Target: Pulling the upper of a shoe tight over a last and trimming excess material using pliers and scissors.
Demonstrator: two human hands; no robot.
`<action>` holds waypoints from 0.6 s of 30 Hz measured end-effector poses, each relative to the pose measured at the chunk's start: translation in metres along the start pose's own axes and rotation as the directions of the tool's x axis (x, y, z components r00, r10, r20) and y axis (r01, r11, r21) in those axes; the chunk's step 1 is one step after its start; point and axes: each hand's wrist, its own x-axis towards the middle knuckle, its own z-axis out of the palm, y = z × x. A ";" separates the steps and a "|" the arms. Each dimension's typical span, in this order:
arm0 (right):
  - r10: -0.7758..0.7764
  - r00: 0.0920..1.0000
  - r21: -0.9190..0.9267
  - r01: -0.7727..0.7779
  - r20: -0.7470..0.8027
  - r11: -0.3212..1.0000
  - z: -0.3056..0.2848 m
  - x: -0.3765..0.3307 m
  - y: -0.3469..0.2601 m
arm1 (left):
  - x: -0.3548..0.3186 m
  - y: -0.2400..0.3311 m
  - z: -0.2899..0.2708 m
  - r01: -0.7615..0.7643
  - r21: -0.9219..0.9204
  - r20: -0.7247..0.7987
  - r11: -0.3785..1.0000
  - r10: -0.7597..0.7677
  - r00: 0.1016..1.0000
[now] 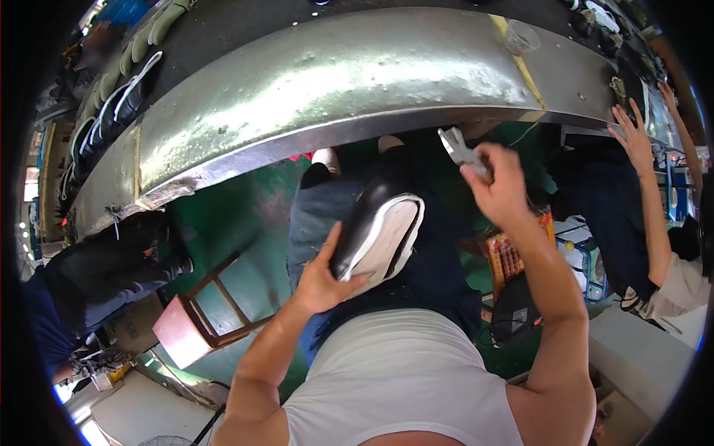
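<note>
My left hand (325, 276) grips a black shoe upper on a last (364, 223), held over my lap. Its pale underside (385, 239) faces up toward me, ringed by a white lining edge. The thumb presses on the near end of the underside, and the fingers wrap the black side. Raised to the right, apart from the shoe, my right hand (500, 182) is closed around silver lasting pincers (456, 146). The jaws point up and left, near the edge of the metal bench; the handles are mostly hidden in the fist.
A metal-edged bench (327, 74) curves across in front, with a dark surface behind it. Shoes with white laces (119, 104) stand at its left; a clear cup (520, 37) sits right. A pink-topped stool (182, 331) is at left. Co-workers sit on both sides, one with a raised hand (632, 137).
</note>
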 end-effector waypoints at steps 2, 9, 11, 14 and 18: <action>0.296 0.934 0.236 -0.339 0.198 0.911 0.007 -0.037 0.002 | 0.026 -0.008 0.019 -0.084 0.402 0.044 0.912 0.073 0.996; 0.528 0.659 0.412 -0.750 0.535 0.518 0.009 -0.085 -0.020 | 0.137 0.054 0.031 -0.053 0.437 0.129 0.898 -0.004 0.992; 0.475 0.702 0.439 -0.707 0.530 0.555 0.012 -0.094 -0.025 | 0.166 0.027 0.029 -0.152 0.117 0.091 0.982 0.142 0.986; 0.413 0.630 0.373 -0.748 0.657 0.549 -0.006 -0.086 -0.046 | 0.132 0.033 0.016 -0.256 -0.489 -0.077 0.834 0.251 0.965; 0.065 0.654 0.367 -0.501 0.754 0.784 -0.010 -0.076 -0.064 | 0.095 0.025 0.003 -0.329 -0.590 -0.084 0.738 0.349 0.933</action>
